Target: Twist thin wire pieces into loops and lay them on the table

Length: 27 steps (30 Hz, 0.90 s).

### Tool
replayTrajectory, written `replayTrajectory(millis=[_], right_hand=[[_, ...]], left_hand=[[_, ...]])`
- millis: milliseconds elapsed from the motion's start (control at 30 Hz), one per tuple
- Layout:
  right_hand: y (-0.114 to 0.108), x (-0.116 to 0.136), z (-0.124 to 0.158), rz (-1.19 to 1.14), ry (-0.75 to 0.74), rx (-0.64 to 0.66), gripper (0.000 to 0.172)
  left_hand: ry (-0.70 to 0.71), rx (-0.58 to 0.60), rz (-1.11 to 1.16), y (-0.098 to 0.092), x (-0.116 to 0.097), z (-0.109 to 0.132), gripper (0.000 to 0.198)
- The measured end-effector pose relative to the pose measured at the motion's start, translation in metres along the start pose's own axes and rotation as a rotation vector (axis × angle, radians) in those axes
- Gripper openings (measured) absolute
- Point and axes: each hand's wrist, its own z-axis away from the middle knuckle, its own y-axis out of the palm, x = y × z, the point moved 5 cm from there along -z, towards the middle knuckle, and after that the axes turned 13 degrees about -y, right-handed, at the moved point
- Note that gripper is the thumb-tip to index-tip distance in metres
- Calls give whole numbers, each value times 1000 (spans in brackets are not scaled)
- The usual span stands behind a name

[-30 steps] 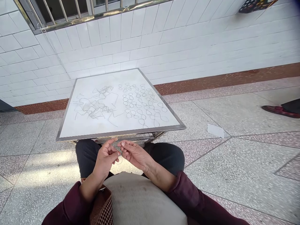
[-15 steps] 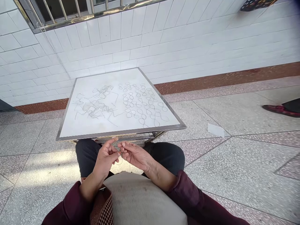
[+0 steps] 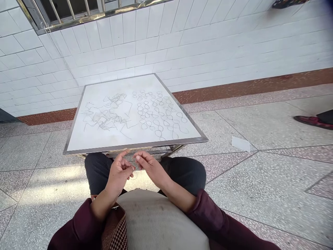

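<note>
My left hand (image 3: 120, 171) is in front of the table's near edge, thumb and fingertips pinched on a thin wire, its index finger stretched up. A small loop of that wire (image 3: 134, 176) hangs below the fingertips. Close beside it on the right, my right hand (image 3: 152, 170) has its thumb pressed against curled fingers; whatever lies between them is too fine to make out. A small gap separates the two hands. On the white table (image 3: 91, 143), a tangle of bent wires (image 3: 106, 121) lies to the left, and several figure-eight wire loops (image 3: 158, 126) lie in rows to the right.
The table has a metal rim (image 3: 135, 144) and stands by a white tiled wall (image 3: 104, 45) below a barred window (image 3: 75, 14). A pale flat piece (image 3: 240, 143) lies on the floor at right. Another person's shoe (image 3: 310, 121) shows at the far right.
My right hand has drawn slightly up and away from the left fingertips, and its wrist has turned. My left hand keeps its pinch on the wire. The view has shifted slightly.
</note>
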Motion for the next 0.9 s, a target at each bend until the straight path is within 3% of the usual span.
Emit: replayTrajectory(millis=[133, 500, 900], right_hand=[[5, 15, -8, 277, -193, 165, 27], [23, 36, -25, 482, -337, 708, 17], [27, 48, -27, 586, -413, 845, 20]], left_hand=[[12, 30, -19, -1, -1, 1, 73], [-54, 107, -56, -7, 9, 2, 81], [-45, 168, -26, -9, 8, 2, 73]])
